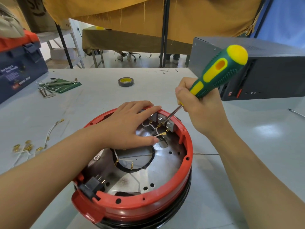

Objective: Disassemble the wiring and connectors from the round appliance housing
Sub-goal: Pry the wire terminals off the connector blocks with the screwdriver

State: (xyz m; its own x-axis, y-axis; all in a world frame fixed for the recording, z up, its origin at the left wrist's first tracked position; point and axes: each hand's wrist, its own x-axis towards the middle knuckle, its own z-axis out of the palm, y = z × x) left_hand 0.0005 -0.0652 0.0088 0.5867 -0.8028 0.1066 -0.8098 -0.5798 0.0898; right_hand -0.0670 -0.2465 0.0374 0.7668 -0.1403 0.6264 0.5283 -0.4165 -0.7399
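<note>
The round red housing with a shiny metal floor sits open in front of me on the grey table. At its far rim stand small grey switch blocks with brass connectors and short white wires. My left hand rests flat over the far rim, its fingers straight and its thumb next to a loose brass connector. My right hand grips a green and yellow screwdriver, whose tip touches the connectors at the switch blocks. A black socket sits at the near left rim.
Removed white wires with brass terminals lie on the table at the left. Hex keys on a green board and a tape roll lie further back. A blue and red toolbox stands far left, a dark metal case at right.
</note>
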